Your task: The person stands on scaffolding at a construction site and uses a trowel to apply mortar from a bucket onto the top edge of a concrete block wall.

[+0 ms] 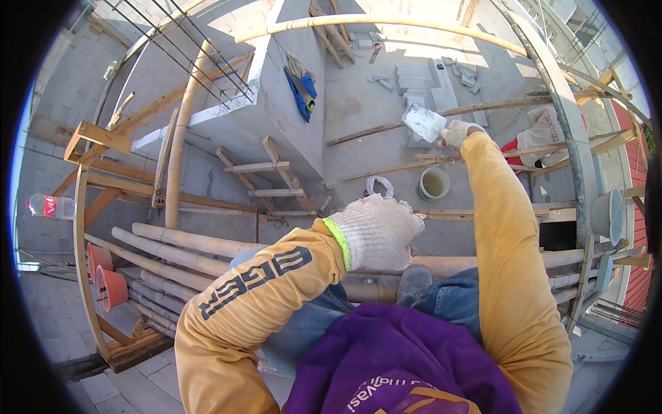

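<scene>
Purple cloth of the person's shirt (400, 345) fills the bottom edge, closest to the lens, with tan sleeves (255, 283) reaching out on either side. Largest beyond it is a pale grey wall (296, 145), upright ahead on the left, its corner facing the person. Long bamboo poles (200, 237) run crosswise beside and below the jeans-clad legs (448, 297). At the right, a co-worker (545, 131) in a light top bends low behind some timber. A short wooden ladder (279, 165) stands near the wall's foot, and grey blocks (414, 79) lie grouped on the floor farther off. Smaller, a white bucket (445, 191) holds murky liquid, well beyond the person's legs. The left hand (379, 231), in a white knitted glove, hangs in front of the body with its fingers curled inward; whether they hold anything cannot be told. Held out ahead at the right, the gloved right hand (455, 132) has its fingers closed around the handle end of a trowel (423, 123), whose flat, pale-smeared blade points leftward, seen against the floor just short of the blocks.
</scene>
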The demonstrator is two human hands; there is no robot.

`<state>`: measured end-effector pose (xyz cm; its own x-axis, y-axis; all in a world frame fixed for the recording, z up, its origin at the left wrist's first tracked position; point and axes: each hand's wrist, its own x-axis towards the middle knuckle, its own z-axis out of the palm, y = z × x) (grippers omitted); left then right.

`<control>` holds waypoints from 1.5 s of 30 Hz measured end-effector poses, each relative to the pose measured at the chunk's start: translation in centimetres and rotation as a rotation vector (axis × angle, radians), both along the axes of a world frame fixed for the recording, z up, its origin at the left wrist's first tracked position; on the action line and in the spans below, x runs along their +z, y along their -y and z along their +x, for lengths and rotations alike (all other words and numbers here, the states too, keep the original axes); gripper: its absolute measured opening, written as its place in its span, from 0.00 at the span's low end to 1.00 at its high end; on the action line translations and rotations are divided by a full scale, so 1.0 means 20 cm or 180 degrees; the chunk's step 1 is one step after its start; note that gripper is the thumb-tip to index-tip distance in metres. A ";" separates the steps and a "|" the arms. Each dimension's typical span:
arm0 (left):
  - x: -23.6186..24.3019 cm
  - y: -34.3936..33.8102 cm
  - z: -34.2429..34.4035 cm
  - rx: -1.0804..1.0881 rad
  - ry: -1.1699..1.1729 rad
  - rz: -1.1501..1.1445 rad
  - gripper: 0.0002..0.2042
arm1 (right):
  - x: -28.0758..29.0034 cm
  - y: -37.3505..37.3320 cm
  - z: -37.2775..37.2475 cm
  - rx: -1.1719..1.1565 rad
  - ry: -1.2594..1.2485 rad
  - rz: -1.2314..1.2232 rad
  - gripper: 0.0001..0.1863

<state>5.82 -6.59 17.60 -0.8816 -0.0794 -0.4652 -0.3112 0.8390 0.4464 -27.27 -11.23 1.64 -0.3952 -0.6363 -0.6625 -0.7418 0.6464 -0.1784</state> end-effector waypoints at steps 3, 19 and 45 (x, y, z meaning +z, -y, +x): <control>0.01 0.00 0.00 0.0009 0.0061 0.0012 0.20 | -0.02 0.00 -0.02 0.0053 -0.0044 -0.0003 0.23; -0.01 0.00 -0.01 -0.0021 0.0007 -0.0030 0.20 | -0.06 0.01 -0.04 -0.0088 0.0086 -0.0076 0.21; -0.03 -0.02 0.00 -0.0203 -0.0331 -0.0330 0.22 | -0.12 0.06 -0.08 0.0164 -0.0268 0.0002 0.20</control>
